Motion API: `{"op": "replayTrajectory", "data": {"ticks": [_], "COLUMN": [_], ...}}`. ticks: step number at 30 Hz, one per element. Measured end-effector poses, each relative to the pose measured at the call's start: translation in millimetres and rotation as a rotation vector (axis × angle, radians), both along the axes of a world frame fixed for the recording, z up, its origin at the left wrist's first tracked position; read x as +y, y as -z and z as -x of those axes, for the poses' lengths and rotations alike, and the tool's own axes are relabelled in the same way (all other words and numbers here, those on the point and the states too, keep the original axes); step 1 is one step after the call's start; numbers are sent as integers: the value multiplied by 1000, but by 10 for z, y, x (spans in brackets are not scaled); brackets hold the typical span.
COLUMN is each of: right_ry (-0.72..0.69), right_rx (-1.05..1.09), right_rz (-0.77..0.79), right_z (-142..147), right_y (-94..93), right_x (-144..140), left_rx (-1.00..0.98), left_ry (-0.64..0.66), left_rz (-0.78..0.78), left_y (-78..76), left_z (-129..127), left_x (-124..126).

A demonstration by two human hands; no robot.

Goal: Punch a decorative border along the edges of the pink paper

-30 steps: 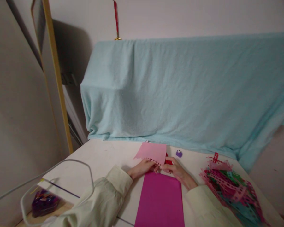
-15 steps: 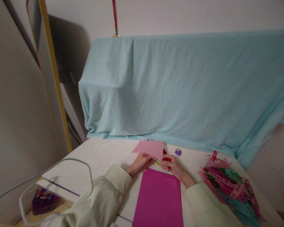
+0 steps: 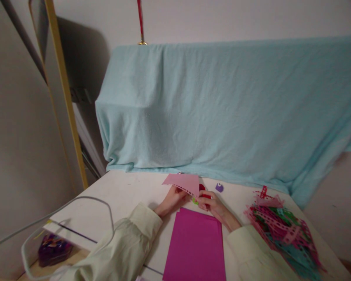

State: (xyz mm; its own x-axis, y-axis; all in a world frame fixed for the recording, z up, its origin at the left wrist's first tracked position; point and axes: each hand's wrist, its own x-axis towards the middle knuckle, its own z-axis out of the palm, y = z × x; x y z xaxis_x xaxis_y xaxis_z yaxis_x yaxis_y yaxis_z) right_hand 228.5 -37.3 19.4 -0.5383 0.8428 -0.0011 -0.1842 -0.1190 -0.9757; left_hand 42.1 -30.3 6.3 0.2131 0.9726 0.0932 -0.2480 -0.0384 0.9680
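My left hand (image 3: 172, 200) pinches the near edge of a light pink paper sheet (image 3: 183, 182), which is lifted off the white table (image 3: 125, 195) and has a punched, lacy near edge. My right hand (image 3: 213, 204) grips a small red punch (image 3: 204, 194) pressed against that edge; a bit of green shows between the hands. Directly in front of me lies a magenta paper sheet (image 3: 195, 246), flat on the table, just below both hands.
A small purple punch (image 3: 219, 187) sits behind my right hand. A heap of punched paper strips (image 3: 280, 230) in pink, green and teal lies at the right. A light blue cloth (image 3: 222, 105) drapes over something behind the table. A clear container (image 3: 51, 249) sits low left.
The light pink sheet has tilted flatter and lower, and both hands have shifted slightly left and away with it. The view has drifted a little.
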Motion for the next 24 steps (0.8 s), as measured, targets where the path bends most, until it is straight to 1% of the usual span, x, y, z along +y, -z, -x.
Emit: {"op": "replayTrajectory", "data": {"ticks": [2, 5, 9, 16, 24], "right_ry": [3, 11, 13, 17, 9], "right_rx": [9, 24, 25, 5, 38], "right_rz": [5, 9, 3, 9, 10], "right_z": [1, 0, -3, -5, 5], "right_y": [6, 25, 61, 65, 57], "right_x": [3, 12, 27, 28, 21], "left_rx": [2, 54, 153, 139, 149], "left_ry": [12, 107, 169, 231, 237], "left_rz": [-9, -29, 10, -2, -19], "left_y": [-20, -90, -169, -125, -126], "left_z": [6, 15, 38, 64, 81], "left_x": [-31, -100, -161, -157, -165]}}
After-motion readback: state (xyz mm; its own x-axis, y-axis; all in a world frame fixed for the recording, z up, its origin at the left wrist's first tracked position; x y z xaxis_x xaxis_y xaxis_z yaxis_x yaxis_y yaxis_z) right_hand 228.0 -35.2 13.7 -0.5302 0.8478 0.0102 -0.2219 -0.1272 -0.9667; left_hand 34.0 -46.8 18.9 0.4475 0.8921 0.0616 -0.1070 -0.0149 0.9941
